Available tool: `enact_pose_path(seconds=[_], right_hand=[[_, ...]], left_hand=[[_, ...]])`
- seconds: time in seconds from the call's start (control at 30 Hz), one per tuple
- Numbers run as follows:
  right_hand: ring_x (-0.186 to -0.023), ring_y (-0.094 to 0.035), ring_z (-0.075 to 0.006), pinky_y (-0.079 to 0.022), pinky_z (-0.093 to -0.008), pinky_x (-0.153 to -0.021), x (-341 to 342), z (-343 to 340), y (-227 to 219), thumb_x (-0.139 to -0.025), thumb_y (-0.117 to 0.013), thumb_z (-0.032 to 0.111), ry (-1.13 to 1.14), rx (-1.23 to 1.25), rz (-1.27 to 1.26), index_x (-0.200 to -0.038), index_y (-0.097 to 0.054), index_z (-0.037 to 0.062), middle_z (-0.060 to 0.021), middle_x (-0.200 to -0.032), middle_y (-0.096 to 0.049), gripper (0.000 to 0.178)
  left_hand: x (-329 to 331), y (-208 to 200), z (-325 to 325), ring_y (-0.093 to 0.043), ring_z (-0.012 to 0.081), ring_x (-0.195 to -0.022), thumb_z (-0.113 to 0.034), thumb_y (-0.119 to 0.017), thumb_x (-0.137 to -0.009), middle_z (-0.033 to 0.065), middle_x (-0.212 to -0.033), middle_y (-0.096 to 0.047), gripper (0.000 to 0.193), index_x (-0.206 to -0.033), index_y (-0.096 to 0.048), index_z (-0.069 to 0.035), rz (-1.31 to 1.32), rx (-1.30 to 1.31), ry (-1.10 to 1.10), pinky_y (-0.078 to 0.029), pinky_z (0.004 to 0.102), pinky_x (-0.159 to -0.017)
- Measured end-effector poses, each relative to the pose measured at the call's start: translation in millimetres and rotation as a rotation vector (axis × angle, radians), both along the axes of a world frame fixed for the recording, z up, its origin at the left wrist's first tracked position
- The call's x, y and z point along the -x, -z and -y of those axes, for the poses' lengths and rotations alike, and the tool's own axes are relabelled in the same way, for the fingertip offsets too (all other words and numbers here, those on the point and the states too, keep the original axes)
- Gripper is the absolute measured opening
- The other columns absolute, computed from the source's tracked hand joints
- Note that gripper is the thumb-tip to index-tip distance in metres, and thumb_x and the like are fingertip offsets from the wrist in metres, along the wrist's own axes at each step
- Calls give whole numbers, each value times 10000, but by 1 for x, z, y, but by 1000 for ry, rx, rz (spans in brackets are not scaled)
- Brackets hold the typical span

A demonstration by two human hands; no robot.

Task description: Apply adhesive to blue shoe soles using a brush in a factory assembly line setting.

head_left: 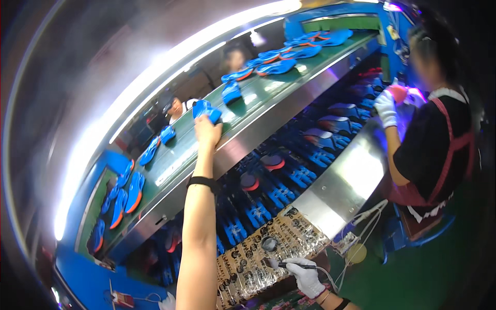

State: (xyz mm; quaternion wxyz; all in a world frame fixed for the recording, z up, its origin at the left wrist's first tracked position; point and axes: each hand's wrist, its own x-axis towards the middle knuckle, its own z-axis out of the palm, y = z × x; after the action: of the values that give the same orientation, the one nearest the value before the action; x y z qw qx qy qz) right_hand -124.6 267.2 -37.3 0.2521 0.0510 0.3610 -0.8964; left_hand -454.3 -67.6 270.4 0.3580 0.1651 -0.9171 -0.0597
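My left hand (208, 132) is bare and stretched out over the green conveyor belt (170, 165). Its fingers are closed round a blue shoe sole (205, 110) at the belt's near side. My right hand (306, 279), in a white glove, grips a dark-handled brush (279, 264). The brush head is over the tape-covered cardboard (258, 247) on the bench, beside a small round cup (269, 243). A pale tube or cord (330, 281) runs close to my right hand.
More blue soles with orange edges (135, 192) lie along the belt. Shoe parts fill the dark rack (281, 191) below it. At the right a co-worker in a dark top (429, 139) handles a reddish piece (397, 93). Other people stand behind the belt.
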Motion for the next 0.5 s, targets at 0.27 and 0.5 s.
enact_pose_path(seconds=[0.27, 0.5], right_hand=[[-853, -684, -127, -548, -236, -743, -28, 1, -7, -930, -674, -7, -29, 152, -1, -1077, -738, -10, -92, -1028, -753, 161], [-836, -690, -121, -561, -228, -733, -53, 9, -20, -947, -663, 0, -23, 170, 0, -1077, -739, 5, -76, -1037, -751, 151]], left_hand=[[-107, -7, 34, -561, 351, -1185, -170, -768, -874, 169, -1206, -576, 448, -1258, -554, -85, -398, -1114, 731, -523, 519, -993], [-285, 12, 72, -530, 362, -1291, -292, -641, -994, 186, -1423, -487, 384, -1279, -524, -62, -860, -1346, 1030, -496, 515, -1074]])
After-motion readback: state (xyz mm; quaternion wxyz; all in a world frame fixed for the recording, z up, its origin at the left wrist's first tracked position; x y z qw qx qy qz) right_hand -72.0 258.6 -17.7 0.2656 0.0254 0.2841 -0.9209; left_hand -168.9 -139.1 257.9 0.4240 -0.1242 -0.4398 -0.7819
